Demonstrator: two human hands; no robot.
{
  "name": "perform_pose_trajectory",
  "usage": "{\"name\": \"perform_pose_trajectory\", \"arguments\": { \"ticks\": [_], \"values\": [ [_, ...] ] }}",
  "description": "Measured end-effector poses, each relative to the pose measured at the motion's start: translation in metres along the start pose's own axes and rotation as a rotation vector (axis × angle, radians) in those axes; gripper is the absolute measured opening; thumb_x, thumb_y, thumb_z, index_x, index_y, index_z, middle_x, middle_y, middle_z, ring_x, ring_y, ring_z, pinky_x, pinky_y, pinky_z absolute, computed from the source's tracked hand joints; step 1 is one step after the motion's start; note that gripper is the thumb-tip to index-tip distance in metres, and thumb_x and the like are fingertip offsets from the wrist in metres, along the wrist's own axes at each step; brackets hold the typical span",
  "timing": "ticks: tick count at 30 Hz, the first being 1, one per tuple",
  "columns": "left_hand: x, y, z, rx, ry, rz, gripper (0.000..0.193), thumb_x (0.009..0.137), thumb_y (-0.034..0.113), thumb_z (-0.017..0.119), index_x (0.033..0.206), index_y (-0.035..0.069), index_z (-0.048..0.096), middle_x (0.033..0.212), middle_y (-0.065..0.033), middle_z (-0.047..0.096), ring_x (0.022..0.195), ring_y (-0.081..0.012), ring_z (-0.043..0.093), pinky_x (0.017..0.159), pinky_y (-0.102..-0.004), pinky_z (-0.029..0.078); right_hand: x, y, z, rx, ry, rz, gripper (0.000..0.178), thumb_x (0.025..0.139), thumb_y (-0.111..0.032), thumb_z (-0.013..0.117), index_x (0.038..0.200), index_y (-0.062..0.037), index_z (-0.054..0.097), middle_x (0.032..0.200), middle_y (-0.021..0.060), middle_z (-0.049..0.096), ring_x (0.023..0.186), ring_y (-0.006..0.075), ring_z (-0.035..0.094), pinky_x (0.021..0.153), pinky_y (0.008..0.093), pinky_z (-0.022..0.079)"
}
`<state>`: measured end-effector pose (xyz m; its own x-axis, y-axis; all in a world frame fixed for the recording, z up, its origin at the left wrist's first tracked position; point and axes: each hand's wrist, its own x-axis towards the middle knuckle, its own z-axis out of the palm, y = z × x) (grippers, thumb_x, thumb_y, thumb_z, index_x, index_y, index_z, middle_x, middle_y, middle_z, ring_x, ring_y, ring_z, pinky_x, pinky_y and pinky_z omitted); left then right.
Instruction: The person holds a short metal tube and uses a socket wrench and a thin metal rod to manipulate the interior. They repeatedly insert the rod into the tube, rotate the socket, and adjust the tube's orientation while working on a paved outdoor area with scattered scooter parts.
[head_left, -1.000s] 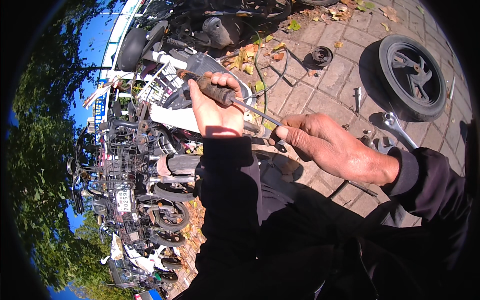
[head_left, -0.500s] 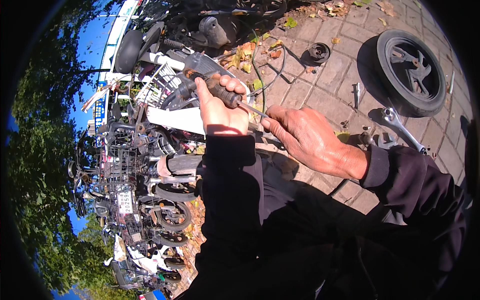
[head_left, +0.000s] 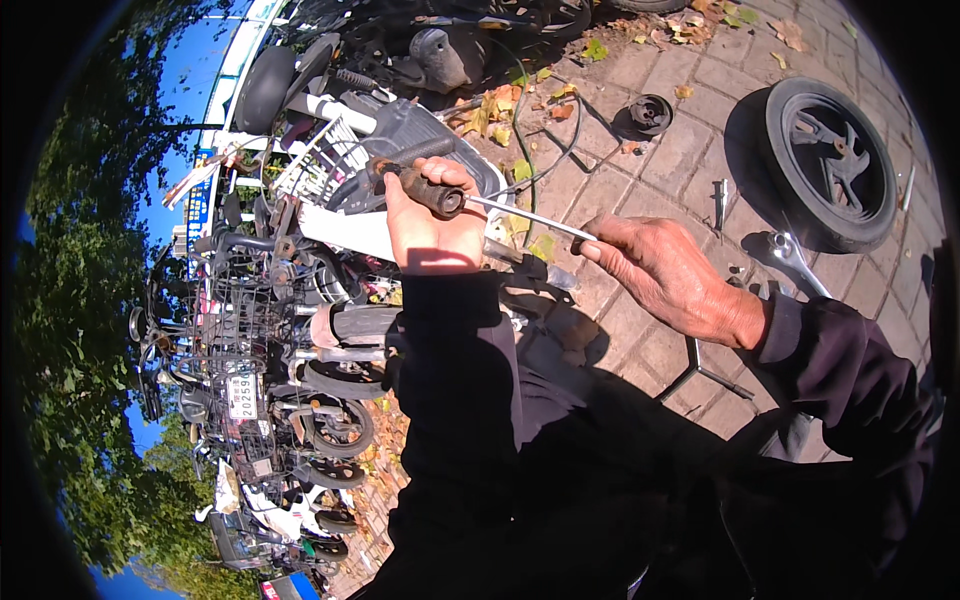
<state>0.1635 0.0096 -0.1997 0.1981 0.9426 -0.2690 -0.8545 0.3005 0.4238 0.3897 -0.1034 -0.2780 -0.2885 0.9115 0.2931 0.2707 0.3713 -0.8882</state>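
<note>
My left hand (head_left: 438, 238) is closed around a dark, rusty cylindrical metal part (head_left: 441, 199), whose round end faces right. A thin, bright metal rod (head_left: 528, 215) runs from that end to my right hand (head_left: 672, 278). The fingers of my right hand are wrapped round the rod's other end, and whatever lies inside that grip is hidden. I cannot tell whether the rod enters the part or only touches its edge.
At the right a wheel with a black tyre (head_left: 777, 165) lies on brick paving. Nearby are a wrench (head_left: 797, 262), a small silver tool (head_left: 721, 204), a round dark part (head_left: 651, 114) and a three-armed metal tool (head_left: 694, 369). Parked bikes (head_left: 245, 340) and scooter parts line the left.
My right hand has moved right and slightly down, away from the left. A longer stretch of rod now shows between them. My left hand has shifted slightly left, still holding the part.
</note>
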Motion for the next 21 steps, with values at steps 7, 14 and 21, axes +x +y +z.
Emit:
{"name": "perform_pose_trajectory", "arguments": {
  "ticks": [7,14,21],
  "values": [
    [0.0,-0.006,0.002,0.074,-0.121,0.043,0.04,0.106,0.043,0.051,0.095,0.005,0.055,0.085,-0.0063,0.055,0.077,-0.0184,0.056,0.072,-0.0317,0.054,0.004,0.003,-0.009,-0.151,0.118,-0.101,0.03,0.106,-0.029,0.054,0.1,-0.0023,0.066,0.078,0.0135,0.057,0.084,0.0321,0.05,0.08,0.044,0.043],
    [-0.002,-0.006,0.004,0.089,-0.081,0.11,0.041,0.105,0.044,0.052,0.096,0.004,0.056,0.086,-0.0066,0.055,0.081,-0.0196,0.055,0.075,-0.0321,0.053,0.004,-0.018,-0.019,0.047,-0.026,0.122,0.031,0.107,-0.03,0.052,0.103,-0.0019,0.064,0.072,0.0195,0.057,0.068,0.0394,0.057,0.066,0.0498,0.043],
    [-0.004,-0.011,0.005,0.359,-0.214,0.27,0.039,0.106,0.044,0.052,0.095,0.008,0.056,0.085,-0.0055,0.056,0.082,-0.0204,0.055,0.078,-0.0358,0.051,0.005,-0.026,-0.021,-0.062,0.081,-0.006,0.026,0.103,-0.025,0.056,0.099,-0.0011,0.064,0.083,0.0181,0.058,0.085,0.0343,0.057,0.074,0.0454,0.045]
  ]
}}
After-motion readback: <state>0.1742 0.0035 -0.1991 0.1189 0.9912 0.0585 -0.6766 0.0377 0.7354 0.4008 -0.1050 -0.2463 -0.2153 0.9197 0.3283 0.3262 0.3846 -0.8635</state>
